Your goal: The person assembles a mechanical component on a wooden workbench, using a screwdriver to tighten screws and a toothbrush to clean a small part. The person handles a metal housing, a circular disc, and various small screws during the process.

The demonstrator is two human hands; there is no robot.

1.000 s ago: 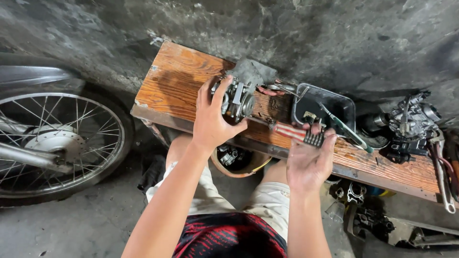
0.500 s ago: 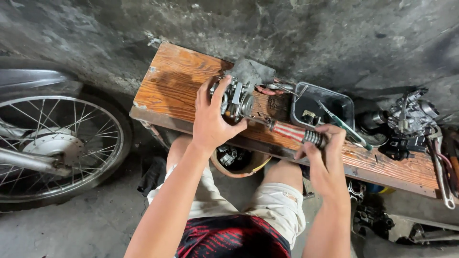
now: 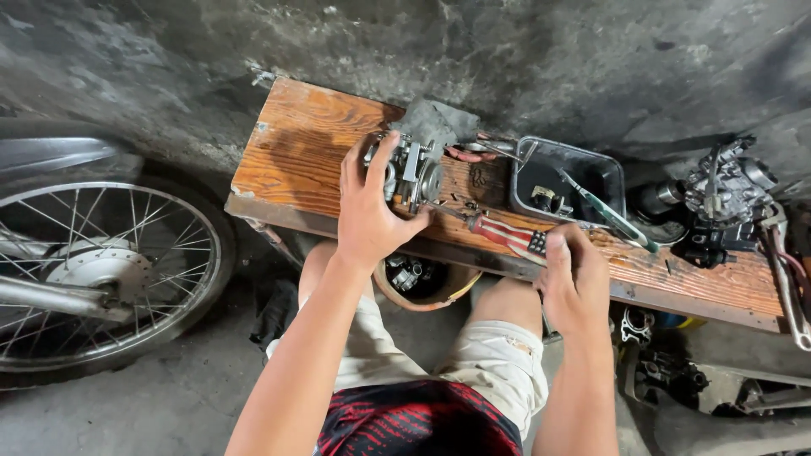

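A small metal carburettor (image 3: 411,173) stands on a low wooden bench (image 3: 296,156). My left hand (image 3: 369,213) grips it from the near side, fingers wrapped over its top. A screwdriver with a red and white striped handle (image 3: 505,234) lies level over the bench, its tip pointing at the carburettor. My right hand (image 3: 573,279) holds the end of that handle.
A black metal tray (image 3: 583,169) with small parts and a green-handled tool (image 3: 612,218) sits right of the carburettor. A second engine part (image 3: 726,198) rests at the bench's right end. A motorcycle wheel (image 3: 93,270) stands at left. A round bowl with parts (image 3: 427,283) lies under the bench.
My right hand slid down from the tray's edge to the end of the striped screwdriver handle and now holds it toward the carburettor. My left hand stayed put.
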